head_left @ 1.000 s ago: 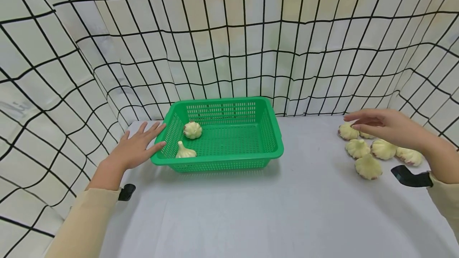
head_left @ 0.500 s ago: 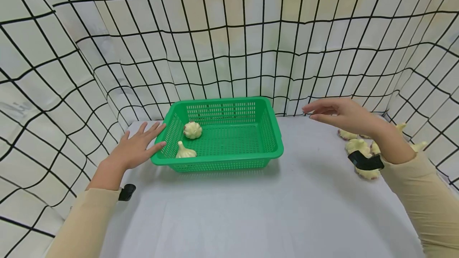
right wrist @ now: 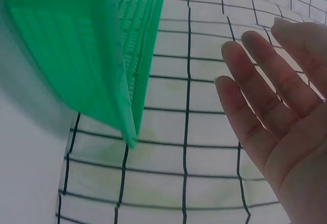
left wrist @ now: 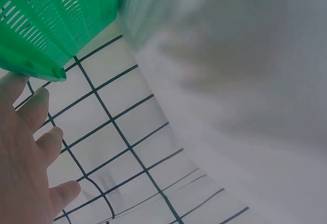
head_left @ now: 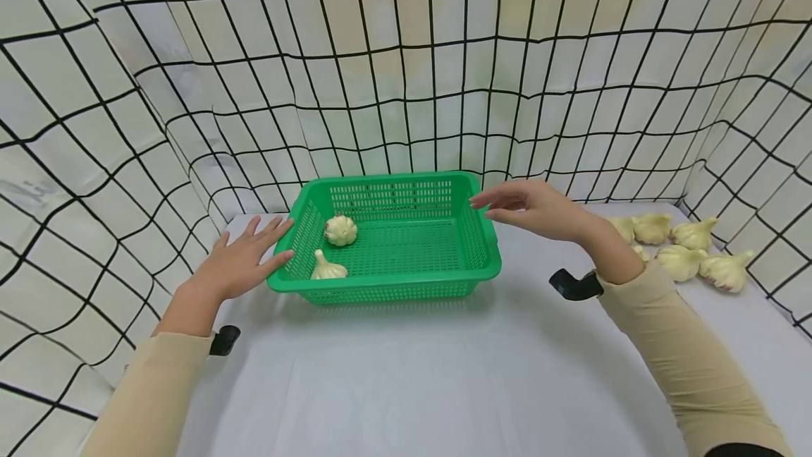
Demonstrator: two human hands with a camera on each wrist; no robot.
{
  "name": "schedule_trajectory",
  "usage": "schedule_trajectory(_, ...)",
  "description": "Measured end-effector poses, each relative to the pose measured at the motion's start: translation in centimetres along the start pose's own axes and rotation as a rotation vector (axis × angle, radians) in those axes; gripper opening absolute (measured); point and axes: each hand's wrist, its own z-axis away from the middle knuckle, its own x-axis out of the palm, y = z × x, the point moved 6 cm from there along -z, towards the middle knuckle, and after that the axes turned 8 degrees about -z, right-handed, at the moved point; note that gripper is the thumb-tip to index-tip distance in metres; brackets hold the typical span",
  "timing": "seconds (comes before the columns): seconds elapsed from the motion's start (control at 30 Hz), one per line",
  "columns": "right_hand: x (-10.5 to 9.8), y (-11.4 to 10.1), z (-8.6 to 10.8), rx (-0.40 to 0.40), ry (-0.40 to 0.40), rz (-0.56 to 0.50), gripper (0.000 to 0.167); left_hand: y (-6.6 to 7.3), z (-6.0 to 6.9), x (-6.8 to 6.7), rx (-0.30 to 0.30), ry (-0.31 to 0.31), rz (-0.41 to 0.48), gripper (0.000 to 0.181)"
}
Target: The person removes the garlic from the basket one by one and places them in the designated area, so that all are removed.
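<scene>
A green plastic basket (head_left: 393,279) stands near the back of the table. Inside its left part are two garlic bulbs, one round-side up (head_left: 340,230) and one with its stem upward (head_left: 328,266). My left hand (head_left: 237,259) is spread, its fingers touching the basket's left rim; in the left wrist view fingertips (left wrist: 36,104) lie close by the green rim. Above the basket's right end hovers my right hand (head_left: 536,210), palm down with loosely bent fingers. The right wrist view shows that palm (right wrist: 301,157) bare, holding nothing, apart from the basket (right wrist: 66,45).
Several garlic bulbs (head_left: 680,261) lie in a group at the table's right side, partly behind the right forearm. A black grid net (head_left: 406,97) over white sheeting walls in the back and both sides. White cloth (head_left: 380,379) covers the table.
My right hand has moved left, from above the garlic group to the basket's right end, still without a bulb. The left hand, the basket and the two bulbs in it have stayed put.
</scene>
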Motion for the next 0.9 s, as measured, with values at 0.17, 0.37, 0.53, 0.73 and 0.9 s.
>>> schedule_trajectory(0.17, 2.1, -0.5, -1.6, -0.031, -0.020, -0.063, 0.028, 0.0, 0.0, 0.1, 0.000, -0.004, -0.002, 0.076)
schedule_trajectory(0.37, 4.3, -0.7, -2.8, -0.044, -0.013, -0.100, 0.028, 0.0, 0.0, 0.1, 0.003, -0.003, -0.003, 0.076)
schedule_trajectory(0.53, 6.0, -0.9, -4.0, -0.068, -0.001, -0.100, 0.028, -0.1, 0.0, 0.1, 0.005, -0.001, -0.003, 0.076)
schedule_trajectory(0.73, 9.1, -1.1, -6.0, -0.033, -0.019, -0.070, 0.030, -0.1, 0.0, 0.0, 0.002, -0.006, 0.006, 0.076)
schedule_trajectory(0.9, 11.7, -1.3, -8.0, 0.035, -0.083, -0.025, 0.034, 0.0, 0.0, 0.0, 0.006, -0.003, 0.002, 0.076)
